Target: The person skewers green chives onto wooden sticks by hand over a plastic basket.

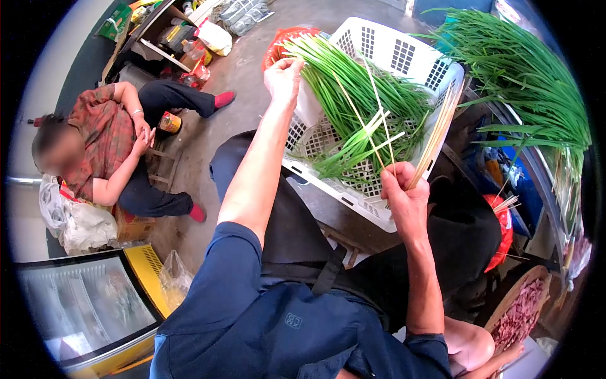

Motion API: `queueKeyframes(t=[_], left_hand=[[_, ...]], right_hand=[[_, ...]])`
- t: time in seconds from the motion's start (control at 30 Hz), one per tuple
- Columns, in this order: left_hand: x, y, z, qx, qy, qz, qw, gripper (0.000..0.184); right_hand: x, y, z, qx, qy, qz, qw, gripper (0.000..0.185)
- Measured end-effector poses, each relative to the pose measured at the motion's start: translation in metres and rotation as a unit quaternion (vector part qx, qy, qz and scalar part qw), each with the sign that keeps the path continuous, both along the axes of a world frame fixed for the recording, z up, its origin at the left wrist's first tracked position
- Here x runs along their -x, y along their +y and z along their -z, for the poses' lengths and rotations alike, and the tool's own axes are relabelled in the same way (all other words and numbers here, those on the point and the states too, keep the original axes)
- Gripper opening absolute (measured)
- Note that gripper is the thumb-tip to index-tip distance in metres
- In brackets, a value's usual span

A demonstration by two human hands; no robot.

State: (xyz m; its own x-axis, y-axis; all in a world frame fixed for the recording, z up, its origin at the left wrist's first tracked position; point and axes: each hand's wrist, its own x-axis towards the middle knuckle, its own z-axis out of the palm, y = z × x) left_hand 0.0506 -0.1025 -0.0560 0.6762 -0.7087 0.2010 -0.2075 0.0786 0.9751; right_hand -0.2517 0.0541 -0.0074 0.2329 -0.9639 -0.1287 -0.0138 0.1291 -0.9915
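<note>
A white plastic crate [353, 201] rests before my knees, with green garlic chives [353, 95] lying in it, pale stalk ends toward the upper left. My left hand [284, 81] has its fingers closed at those stalk ends. Over the crate's near right side, my right hand [406, 197] grips thin bamboo skewers [439, 129]. Most of them form a bundle slanting up along the right wall, while two splay out over the chives. A smaller bunch of chives [353, 146] lies across the near part of the crate, below the main pile.
A seated person [104, 142] with clasped hands is at the left. More long chives [524, 76] pile up at the right. A basket of pinkish strips [521, 309] stands lower right, near another person's arm [505, 361]. A glass-topped cooler [88, 303] fills the lower left.
</note>
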Motion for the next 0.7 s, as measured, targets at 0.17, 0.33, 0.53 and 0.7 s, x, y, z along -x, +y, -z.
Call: queueKeyframes(t=[0.17,0.33,0.53,0.7], left_hand=[[0.006,0.010,-0.011,0.036,0.075,-0.018,0.996,0.012],[0.005,0.036,-0.047,0.161,-0.026,-0.037,0.986,0.016],[0.020,0.057,-0.103,0.295,0.088,0.075,0.948,0.006],[0.042,0.068,-0.102,0.243,0.140,0.144,0.949,0.005]], right_hand=[[0.002,-0.001,-0.001,-0.004,0.000,0.008,1.000,0.011],[0.001,0.000,-0.001,-0.003,-0.010,0.006,1.000,0.011],[0.000,0.002,-0.003,0.006,0.011,0.000,1.000,0.011],[0.001,0.003,-0.003,0.006,-0.002,0.001,1.000,0.012]])
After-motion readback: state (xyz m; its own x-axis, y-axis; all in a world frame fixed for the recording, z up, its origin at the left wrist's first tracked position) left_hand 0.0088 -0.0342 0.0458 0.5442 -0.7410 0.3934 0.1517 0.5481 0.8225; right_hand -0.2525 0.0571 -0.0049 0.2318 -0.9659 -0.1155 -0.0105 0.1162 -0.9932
